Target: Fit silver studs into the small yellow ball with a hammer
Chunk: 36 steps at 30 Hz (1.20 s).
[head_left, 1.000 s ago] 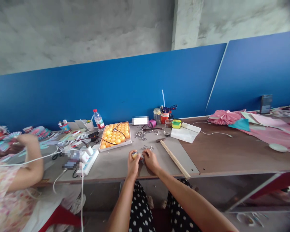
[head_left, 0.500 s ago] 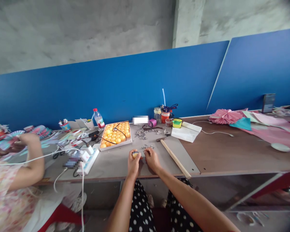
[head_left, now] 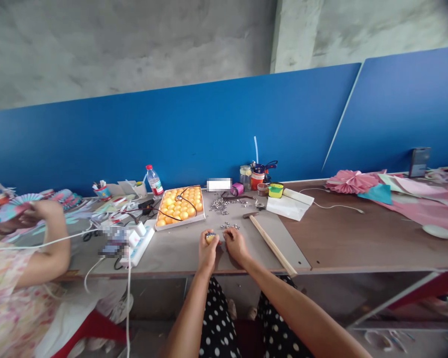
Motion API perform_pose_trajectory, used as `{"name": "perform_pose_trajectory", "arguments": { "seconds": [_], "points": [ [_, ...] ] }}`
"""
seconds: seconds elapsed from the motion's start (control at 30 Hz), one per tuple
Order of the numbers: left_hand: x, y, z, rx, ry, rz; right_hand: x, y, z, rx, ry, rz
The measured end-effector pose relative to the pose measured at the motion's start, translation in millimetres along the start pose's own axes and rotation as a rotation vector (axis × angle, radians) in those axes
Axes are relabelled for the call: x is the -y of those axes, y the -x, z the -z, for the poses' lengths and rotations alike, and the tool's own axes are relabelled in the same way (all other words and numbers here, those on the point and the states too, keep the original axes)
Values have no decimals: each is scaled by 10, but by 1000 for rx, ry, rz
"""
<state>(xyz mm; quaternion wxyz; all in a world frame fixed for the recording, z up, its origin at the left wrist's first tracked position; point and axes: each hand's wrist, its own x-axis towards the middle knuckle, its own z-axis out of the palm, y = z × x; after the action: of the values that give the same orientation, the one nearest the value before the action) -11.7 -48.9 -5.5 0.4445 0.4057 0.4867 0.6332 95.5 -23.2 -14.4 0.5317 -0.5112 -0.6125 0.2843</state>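
My left hand (head_left: 208, 248) is closed around a small orange ball (head_left: 210, 237) with a dark piece on top, held just above the grey mat near the table's front edge. My right hand (head_left: 235, 244) sits right beside it, fingers pinched together at the ball; what they pinch is too small to make out. A little heap of small metal pieces (head_left: 229, 226) lies just beyond my hands. A tray of orange balls (head_left: 179, 206) with a dark cord across it stands further back to the left.
A wooden-handled hammer (head_left: 271, 242) lies to the right of my hands. A power strip (head_left: 137, 243) with cables lies left. Jars, tape and a bottle (head_left: 154, 181) line the blue wall. Another person's arm (head_left: 47, 238) works at far left. Pink paper fans (head_left: 349, 181) lie right.
My hands stay together on the ball, almost unmoved. The view has shifted slightly, and the other person's hand has moved a little at the far left.
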Motion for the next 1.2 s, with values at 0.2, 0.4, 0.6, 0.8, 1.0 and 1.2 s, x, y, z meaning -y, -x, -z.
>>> {"name": "perform_pose_trajectory", "arguments": {
  "seconds": [0.2,0.4,0.6,0.8,1.0,1.2],
  "points": [
    [-28,10,-19,-28,0,3,-12,12,-3,12,-13,-7],
    [-16,4,1,-8,-24,-11,23,14,11,28,9,4],
    [6,-2,5,-5,-12,-24,58,31,25,45,31,-1],
    [27,-7,2,-6,2,-22,52,32,20,44,21,1],
    [34,-17,6,-8,-6,-25,19,26,9,33,5,2],
    [-1,8,-6,10,7,1,-18,-73,9,-23,-33,-53]
  ]
}}
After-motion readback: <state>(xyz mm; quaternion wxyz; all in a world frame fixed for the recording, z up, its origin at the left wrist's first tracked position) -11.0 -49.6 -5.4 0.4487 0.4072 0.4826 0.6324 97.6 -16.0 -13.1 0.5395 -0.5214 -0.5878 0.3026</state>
